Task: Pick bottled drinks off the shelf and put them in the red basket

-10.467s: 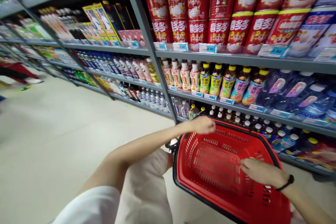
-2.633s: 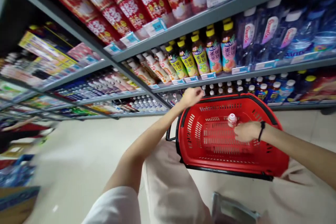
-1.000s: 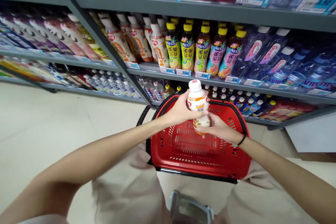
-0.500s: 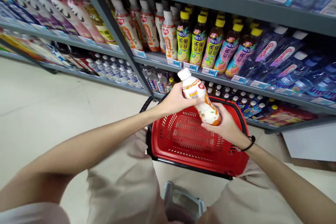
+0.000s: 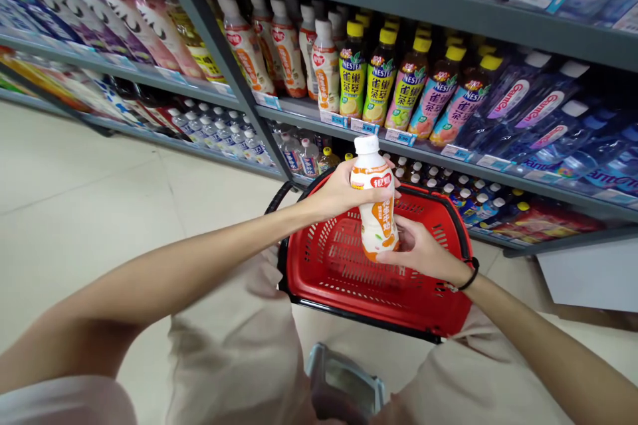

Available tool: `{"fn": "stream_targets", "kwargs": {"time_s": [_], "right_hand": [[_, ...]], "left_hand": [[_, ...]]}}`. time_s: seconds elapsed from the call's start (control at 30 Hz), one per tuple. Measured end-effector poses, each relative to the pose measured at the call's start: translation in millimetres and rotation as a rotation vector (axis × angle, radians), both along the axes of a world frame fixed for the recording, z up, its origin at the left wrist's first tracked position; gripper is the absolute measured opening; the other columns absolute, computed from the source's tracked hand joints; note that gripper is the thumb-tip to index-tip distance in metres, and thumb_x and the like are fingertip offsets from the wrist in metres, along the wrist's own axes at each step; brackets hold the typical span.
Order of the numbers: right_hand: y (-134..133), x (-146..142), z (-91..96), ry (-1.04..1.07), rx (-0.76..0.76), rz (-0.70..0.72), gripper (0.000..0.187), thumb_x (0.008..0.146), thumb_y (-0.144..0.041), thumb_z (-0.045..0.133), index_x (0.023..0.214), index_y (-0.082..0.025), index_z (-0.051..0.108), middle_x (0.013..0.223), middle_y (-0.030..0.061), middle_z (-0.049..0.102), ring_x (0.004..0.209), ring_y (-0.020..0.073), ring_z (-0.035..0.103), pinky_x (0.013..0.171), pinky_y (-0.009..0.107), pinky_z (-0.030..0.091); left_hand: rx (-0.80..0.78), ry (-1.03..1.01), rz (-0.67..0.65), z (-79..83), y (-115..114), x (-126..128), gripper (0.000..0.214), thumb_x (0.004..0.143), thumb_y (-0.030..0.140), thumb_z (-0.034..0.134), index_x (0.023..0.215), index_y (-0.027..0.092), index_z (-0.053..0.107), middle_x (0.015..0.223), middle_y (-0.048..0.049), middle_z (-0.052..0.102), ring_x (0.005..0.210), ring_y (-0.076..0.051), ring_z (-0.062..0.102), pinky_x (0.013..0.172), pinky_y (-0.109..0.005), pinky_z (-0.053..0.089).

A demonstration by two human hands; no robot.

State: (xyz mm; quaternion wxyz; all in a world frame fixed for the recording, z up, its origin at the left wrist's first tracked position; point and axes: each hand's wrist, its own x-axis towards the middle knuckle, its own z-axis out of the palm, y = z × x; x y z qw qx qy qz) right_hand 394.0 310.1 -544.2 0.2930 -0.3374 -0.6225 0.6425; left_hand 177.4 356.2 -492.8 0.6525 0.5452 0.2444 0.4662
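Turned more upright than half a second ago, the white-and-orange bottle [image 5: 377,209] now shows its front label and is held over the red basket [image 5: 309,275]. The left hand [image 5: 343,192] is clasped around its upper body, thumb across the label; the right hand [image 5: 421,249] is closed on its base. Beyond the basket, the grey shelf [image 5: 438,10] carries matching white-capped bottles [image 5: 326,73], with yellow-capped bottles [image 5: 379,80] just beside them. Nearer the wearer than the basket, a grey-framed object [image 5: 343,382] sits between the knees; a white panel [image 5: 593,279] lies to the basket's right.
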Motion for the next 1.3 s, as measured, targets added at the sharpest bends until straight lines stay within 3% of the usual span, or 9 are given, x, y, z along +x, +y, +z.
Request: {"fn": "stream_targets", "kwargs": {"time_s": [0.4, 0.63, 0.73, 0.9, 1.07, 1.3], "right_hand": [[-3.8, -0.7, -6.8, -0.044, 0.046, -0.002, 0.057, 0.077, -0.037, 0.095, 0.124, -0.019, 0.066, 0.126, 0.0084, 0.076, 0.109, 0.0258, 0.075, 0.099, 0.042, 0.062], [0.0, 0.3, -8.1, -0.042, 0.047, -0.032, 0.059, 0.076, -0.036, 0.094, 0.125, -0.019, 0.066, 0.128, 0.0090, 0.075, 0.110, 0.0242, 0.074, 0.097, 0.038, 0.062], [0.7, 0.6, -9.1, -0.032, 0.037, -0.069, 0.056, 0.075, -0.037, 0.094, 0.120, -0.020, 0.066, 0.127, 0.0091, 0.074, 0.107, 0.0235, 0.073, 0.095, 0.037, 0.061], [-1.1, -2.0, -8.4, -0.002, 0.030, -0.199, 0.058, 0.074, -0.045, 0.094, 0.117, -0.023, 0.063, 0.123, 0.0081, 0.074, 0.111, 0.0250, 0.072, 0.098, 0.039, 0.060], [-3.0, -2.7, -6.6, -0.086, 0.112, -0.320, 0.060, 0.073, -0.049, 0.094, 0.117, -0.022, 0.064, 0.120, 0.0086, 0.074, 0.105, 0.0258, 0.071, 0.094, 0.039, 0.059], [-3.8, -2.7, -13.0, -0.089, 0.074, -0.230, 0.061, 0.076, -0.048, 0.093, 0.122, -0.023, 0.062, 0.124, 0.0074, 0.073, 0.108, 0.0241, 0.070, 0.093, 0.035, 0.059]], "left_hand": [[0.006, 0.030, -0.024, 0.6, -1.6, 4.8, 0.054, 0.066, 0.035, 0.097, 0.105, 0.016, 0.064, 0.098, -0.0086, 0.076, 0.084, -0.022, 0.075, 0.079, -0.036, 0.063], [-0.009, 0.004, 0.064, -4.5, 3.8, 4.1, 0.048, 0.072, 0.034, 0.094, 0.105, 0.014, 0.067, 0.097, -0.0080, 0.076, 0.083, -0.020, 0.074, 0.079, -0.034, 0.062], [-0.078, -0.036, 0.098, -3.5, 6.4, 6.8, 0.051, 0.068, 0.033, 0.095, 0.105, 0.014, 0.067, 0.097, -0.0084, 0.077, 0.083, -0.021, 0.076, 0.081, -0.036, 0.062], [-0.257, -0.115, 0.122, -1.5, 15.5, 5.1, 0.050, 0.077, 0.057, 0.083, 0.099, 0.015, 0.068, 0.097, -0.0115, 0.079, 0.085, -0.026, 0.077, 0.083, -0.042, 0.063], [-0.320, -0.130, 0.143, -2.4, 24.9, -3.5, 0.048, 0.081, 0.064, 0.075, 0.088, 0.017, 0.069, 0.087, -0.0084, 0.079, 0.087, -0.027, 0.078, 0.087, -0.043, 0.064], [-0.392, -0.165, 0.168, -7.0, 26.8, -5.5, 0.043, 0.081, 0.060, 0.075, 0.079, 0.018, 0.069, 0.077, -0.0069, 0.076, 0.078, -0.025, 0.077, 0.083, -0.040, 0.065]]}}
